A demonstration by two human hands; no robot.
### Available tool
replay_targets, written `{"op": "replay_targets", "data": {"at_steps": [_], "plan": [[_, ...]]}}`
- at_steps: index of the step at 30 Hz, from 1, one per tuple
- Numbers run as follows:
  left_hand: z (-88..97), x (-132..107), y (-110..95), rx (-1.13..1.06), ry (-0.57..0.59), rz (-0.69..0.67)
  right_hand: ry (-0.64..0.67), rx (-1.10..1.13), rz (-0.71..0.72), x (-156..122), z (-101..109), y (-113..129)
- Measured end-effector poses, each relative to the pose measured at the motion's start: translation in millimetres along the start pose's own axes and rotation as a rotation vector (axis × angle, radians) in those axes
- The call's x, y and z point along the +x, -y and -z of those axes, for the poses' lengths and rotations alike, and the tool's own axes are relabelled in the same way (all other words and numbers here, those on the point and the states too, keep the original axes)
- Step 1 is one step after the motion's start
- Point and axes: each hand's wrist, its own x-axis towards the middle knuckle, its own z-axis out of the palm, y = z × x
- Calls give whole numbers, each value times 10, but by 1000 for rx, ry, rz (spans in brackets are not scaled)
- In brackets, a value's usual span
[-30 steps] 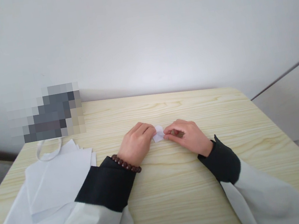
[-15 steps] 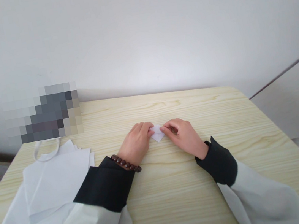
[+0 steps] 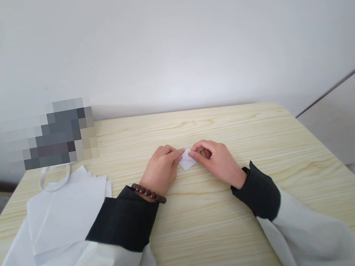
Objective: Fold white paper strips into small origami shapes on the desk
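Observation:
A small folded piece of white paper (image 3: 186,160) lies on the light wooden table (image 3: 214,227) near its middle. My left hand (image 3: 161,169), with a brown bead bracelet at the wrist, presses its fingertips on the paper's left edge. My right hand (image 3: 216,160) pinches the paper's right edge with curled fingers. Both hands rest on the tabletop, close together, and the paper shows only between them.
A loose pile of white paper sheets (image 3: 62,217) lies at the table's left side. A white loop of cord (image 3: 55,177) sits behind the pile, below a blurred-out dark object (image 3: 50,134). A white wall stands behind the table.
Both hands have shifted a little on the small paper. It has been pressed flatter and now points towards my left fingers. The view has hardly moved.

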Motion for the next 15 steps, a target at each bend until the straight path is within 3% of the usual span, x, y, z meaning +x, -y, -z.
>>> {"op": "replay_targets", "data": {"at_steps": [9, 15], "plan": [[-14, 0, 2, 16, -52, 67, -27, 29, 3, -2, -17, 13], [-2, 16, -14, 12, -35, 102, 77, 57, 28, -6, 25, -54]]}}
